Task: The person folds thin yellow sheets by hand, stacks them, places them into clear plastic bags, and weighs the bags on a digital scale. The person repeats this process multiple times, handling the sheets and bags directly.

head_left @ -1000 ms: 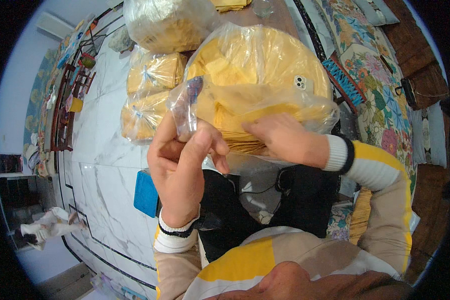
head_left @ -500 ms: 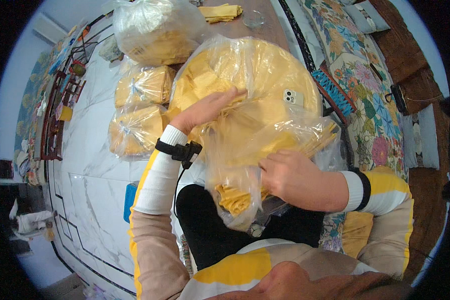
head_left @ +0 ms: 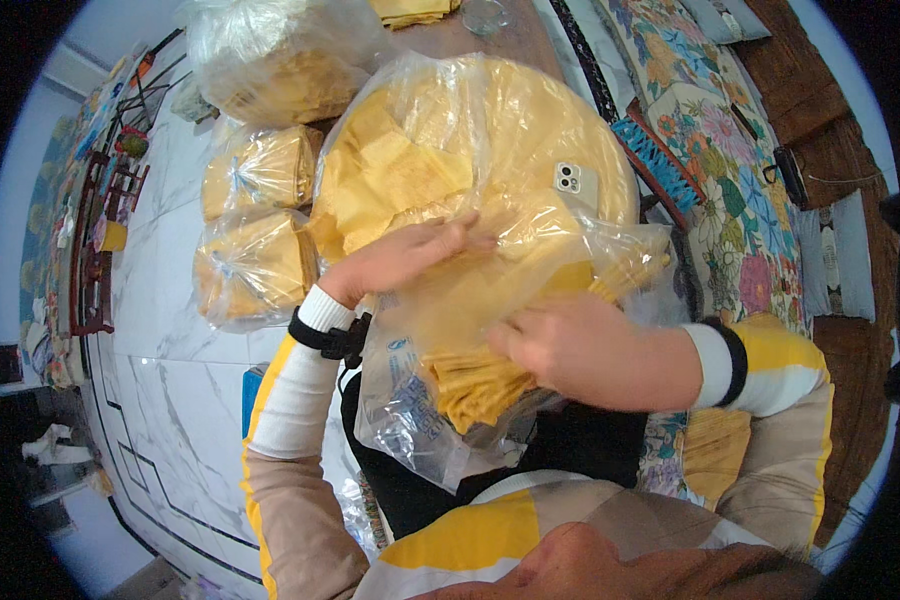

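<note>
A clear plastic bag (head_left: 400,420) with blue print lies over my lap and the near side of the table. Inside it sits a bundle of folded yellow sheets (head_left: 475,385). Across the bag's upper part rests my left hand (head_left: 410,258), its fingers stretched out flat on the film. My right hand (head_left: 585,350) is closed at the right side of the bag, its fingers curled on the film beside the bundle, a little blurred. Beyond both hands stands a large round yellow pile (head_left: 540,120) under plastic, with loose yellow sheets (head_left: 400,165) at its left.
A phone (head_left: 576,184) lies on the round pile's right side. To the left are two tied bags of yellow sheets (head_left: 255,265) and a larger bulging bag (head_left: 285,60). A glass bowl (head_left: 484,15) stands at the back. A flowered sofa (head_left: 735,220) is on the right.
The bag's lower part has spread out to the left over my lap, baring its blue print. My left hand has come nearer and lies flatter on the film; my right hand has shifted slightly.
</note>
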Action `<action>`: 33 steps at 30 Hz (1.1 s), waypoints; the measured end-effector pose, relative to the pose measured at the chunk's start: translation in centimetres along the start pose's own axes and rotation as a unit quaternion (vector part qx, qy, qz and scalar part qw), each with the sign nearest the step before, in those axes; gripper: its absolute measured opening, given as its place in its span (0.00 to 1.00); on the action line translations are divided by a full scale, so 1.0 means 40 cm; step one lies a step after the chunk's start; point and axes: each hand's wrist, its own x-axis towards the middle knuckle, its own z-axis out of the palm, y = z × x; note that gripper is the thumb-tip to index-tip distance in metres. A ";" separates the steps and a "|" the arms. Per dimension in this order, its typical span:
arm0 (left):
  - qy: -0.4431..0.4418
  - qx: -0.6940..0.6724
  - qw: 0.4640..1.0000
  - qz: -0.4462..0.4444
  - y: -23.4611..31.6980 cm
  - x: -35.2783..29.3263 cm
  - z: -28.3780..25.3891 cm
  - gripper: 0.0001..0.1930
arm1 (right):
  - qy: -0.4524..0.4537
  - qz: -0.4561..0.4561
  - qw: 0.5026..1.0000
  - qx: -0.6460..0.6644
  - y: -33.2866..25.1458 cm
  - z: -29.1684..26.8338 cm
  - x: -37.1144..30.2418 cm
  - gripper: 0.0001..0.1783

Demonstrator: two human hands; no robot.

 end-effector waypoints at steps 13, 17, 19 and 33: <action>0.055 -0.277 0.952 -0.122 -0.018 -0.012 -0.041 0.53 | -0.117 -0.092 0.968 0.203 0.265 -0.032 0.257 0.41; 0.169 -0.363 0.905 -0.141 -0.039 -0.031 -0.053 0.54 | -0.132 -0.177 0.965 0.139 0.344 0.080 0.378 0.43; 0.220 -0.366 0.898 -0.107 0.008 -0.040 -0.035 0.51 | -0.168 -0.176 0.955 0.172 0.395 0.135 0.407 0.49; 0.494 0.478 0.706 -0.169 0.307 -0.142 0.404 0.29 | -0.071 -0.041 0.983 0.163 0.278 -0.038 0.205 0.38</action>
